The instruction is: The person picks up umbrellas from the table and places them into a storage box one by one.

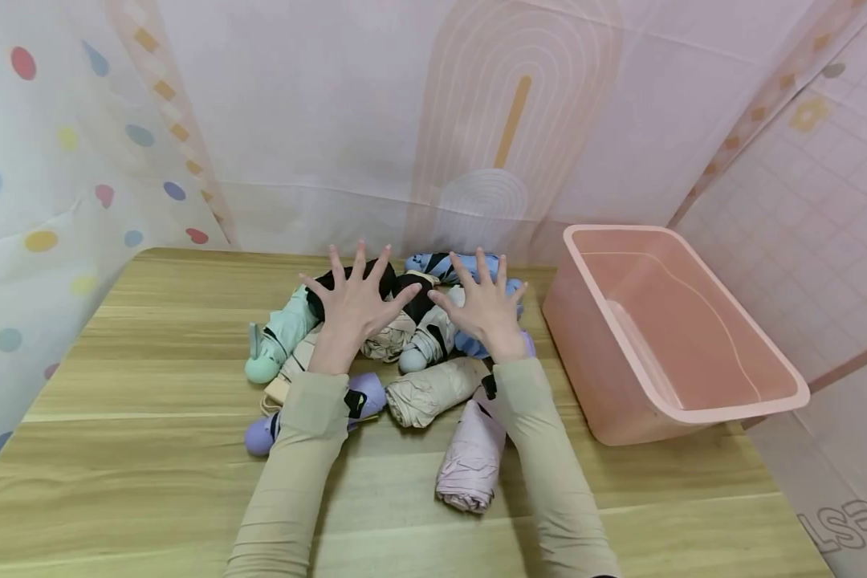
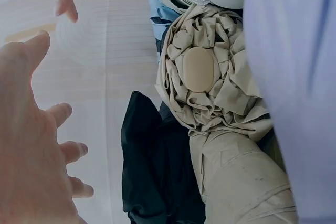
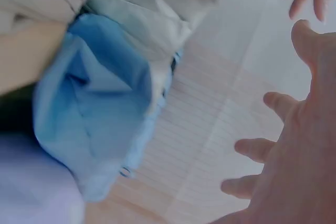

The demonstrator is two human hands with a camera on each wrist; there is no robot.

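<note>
My left hand (image 1: 354,309) and right hand (image 1: 484,313) are held over a pile of folded umbrellas, palms down with fingers spread, gripping nothing. Around the left hand lie a mint umbrella (image 1: 286,327), a black umbrella (image 1: 388,281) and a purple umbrella (image 1: 367,393), partly hidden by the forearm. Near the right hand are a blue umbrella (image 1: 433,263), a pale grey umbrella (image 1: 431,337), a beige umbrella (image 1: 433,392) and a pink umbrella (image 1: 472,466). The left wrist view shows a gathered beige umbrella (image 2: 198,70) below the hand; the right wrist view, a blue umbrella (image 3: 100,98).
A pink plastic tub (image 1: 592,361) stands at the right of the wooden table (image 1: 144,449), its open top facing up. Patterned cloth (image 1: 318,128) hangs behind the table and at both sides.
</note>
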